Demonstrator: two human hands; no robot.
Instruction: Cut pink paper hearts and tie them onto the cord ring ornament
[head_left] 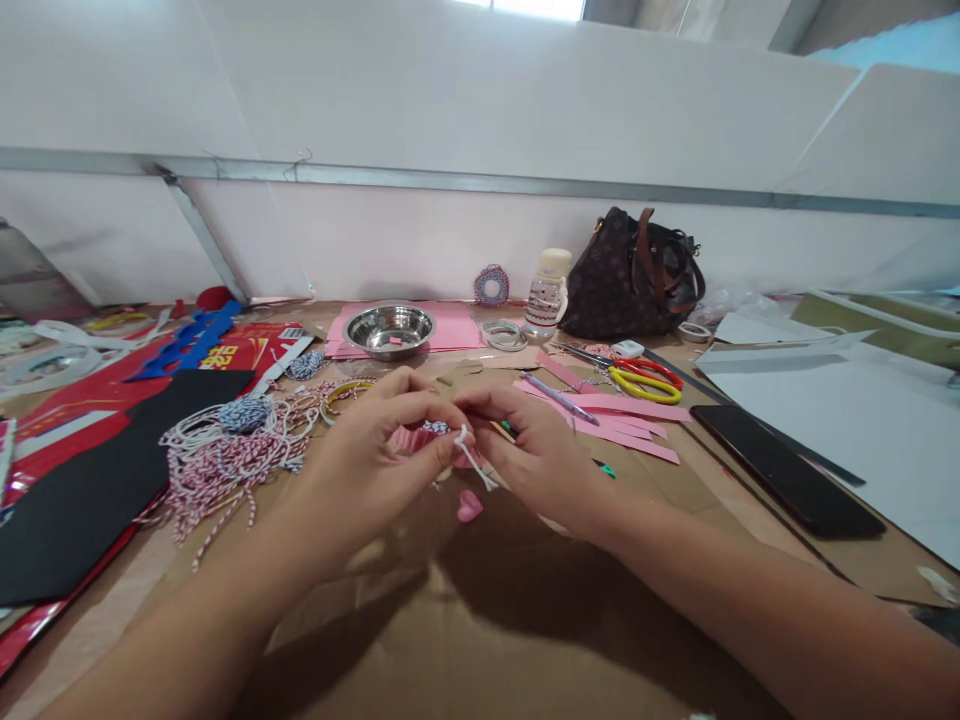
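My left hand (375, 455) is closed in a pinch on a short white string (478, 467), whose frayed end hangs down between my hands. Fingertips of my right hand (536, 455) meet the left ones at the string's upper end, also closed. Behind my fingers a pleated pink piece (412, 440) and some blue-and-white cord show in part; whether they join the string is hidden. Just below, a small pink heart (469, 506) lies on the brown cardboard (450, 640). Bits of green (604, 468) show beside my right hand, their kind unclear.
Tangled red-and-white cord (217, 470) lies left, near black sheet material (97, 480). A steel bowl (390, 330) stands behind. To the right are pink strips (630, 425), a pen (559, 397), scissors (645, 380) and a phone (784, 470). A bottle (547, 295) and handbag (630, 275) stand at the back.
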